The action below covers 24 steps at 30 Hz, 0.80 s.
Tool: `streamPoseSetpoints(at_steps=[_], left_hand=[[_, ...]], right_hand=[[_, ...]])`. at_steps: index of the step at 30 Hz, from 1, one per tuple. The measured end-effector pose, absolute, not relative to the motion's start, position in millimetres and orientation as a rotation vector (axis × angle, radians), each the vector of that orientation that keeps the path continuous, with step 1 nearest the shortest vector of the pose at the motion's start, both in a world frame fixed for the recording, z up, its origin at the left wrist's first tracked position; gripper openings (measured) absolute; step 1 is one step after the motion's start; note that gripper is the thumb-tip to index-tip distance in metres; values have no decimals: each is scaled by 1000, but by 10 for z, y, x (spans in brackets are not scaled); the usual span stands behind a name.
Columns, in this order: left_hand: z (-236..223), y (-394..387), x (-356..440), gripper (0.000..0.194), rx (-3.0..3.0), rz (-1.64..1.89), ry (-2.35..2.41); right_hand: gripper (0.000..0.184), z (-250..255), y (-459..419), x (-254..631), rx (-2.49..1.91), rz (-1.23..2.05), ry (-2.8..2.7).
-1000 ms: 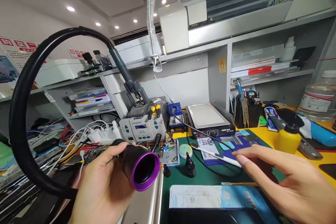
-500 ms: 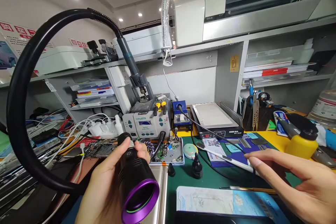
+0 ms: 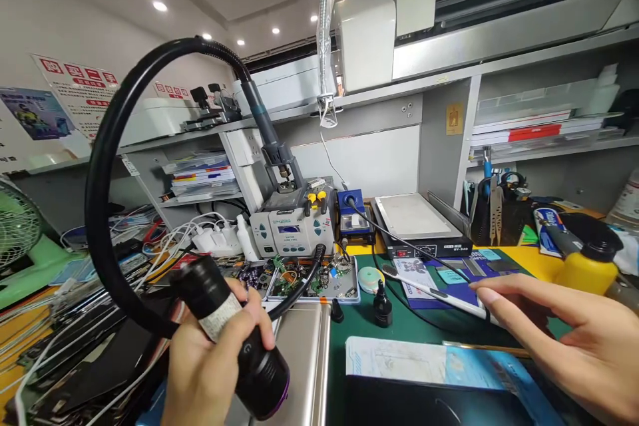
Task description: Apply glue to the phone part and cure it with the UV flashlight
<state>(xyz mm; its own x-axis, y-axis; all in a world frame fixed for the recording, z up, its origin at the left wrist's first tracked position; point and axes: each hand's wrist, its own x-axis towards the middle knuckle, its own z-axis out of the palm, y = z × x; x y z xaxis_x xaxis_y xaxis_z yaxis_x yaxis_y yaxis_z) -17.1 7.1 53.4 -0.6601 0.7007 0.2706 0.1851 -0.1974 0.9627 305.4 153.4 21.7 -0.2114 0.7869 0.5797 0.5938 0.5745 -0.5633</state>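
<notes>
My left hand (image 3: 214,353) wraps around a black flashlight (image 3: 234,339) with a purple rim, tilted so its head points down and right, above a silver metal case (image 3: 302,359). On the right, the thumb and index finger of my right hand (image 3: 564,339) are pinched together; whatever is between them I cannot make out. Close to those fingertips lie a white-handled brush (image 3: 439,296) and the end of a black cable (image 3: 414,246). Below them is a dark flat panel (image 3: 429,403) in front of a white and blue packet (image 3: 429,359).
A hot-air rework station (image 3: 294,229) stands behind, its thick black hose (image 3: 102,180) arching left. A tray of circuit boards (image 3: 344,279), a small black bottle (image 3: 382,306), a heating plate (image 3: 419,223) and a yellow bottle (image 3: 589,266) surround the green mat (image 3: 339,339).
My left hand has turned the flashlight so its purple-rimmed head now faces down and away, and its tail shows at upper left. My right hand stays almost in place. The view shifted slightly left.
</notes>
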Motion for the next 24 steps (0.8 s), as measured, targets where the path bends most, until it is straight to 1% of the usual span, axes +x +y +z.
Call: streamPoseSetpoints(at_steps=[3, 5, 10, 15, 18, 24], left_hand=[[441, 50, -127, 26, 1244, 1829, 1806], [415, 62, -82, 20, 1288, 1815, 1836], [374, 95, -8, 20, 1330, 1795, 1898], [315, 109, 17, 18, 1363, 1769, 1877], [304, 97, 6, 20, 1357, 1733, 1885], [386, -14, -44, 33, 1333, 1577, 1873]], right_hand=[[26, 224, 1507, 3056, -1144, 426, -1949], [28, 239, 1503, 3048, -1129, 420, -1939], [32, 289, 1495, 3011, -1069, 368, -1925], [30, 315, 1472, 3014, -1097, 419, -1922], [32, 293, 1499, 3032, -1073, 422, -1947], [36, 310, 1470, 3007, -1069, 413, -1937]])
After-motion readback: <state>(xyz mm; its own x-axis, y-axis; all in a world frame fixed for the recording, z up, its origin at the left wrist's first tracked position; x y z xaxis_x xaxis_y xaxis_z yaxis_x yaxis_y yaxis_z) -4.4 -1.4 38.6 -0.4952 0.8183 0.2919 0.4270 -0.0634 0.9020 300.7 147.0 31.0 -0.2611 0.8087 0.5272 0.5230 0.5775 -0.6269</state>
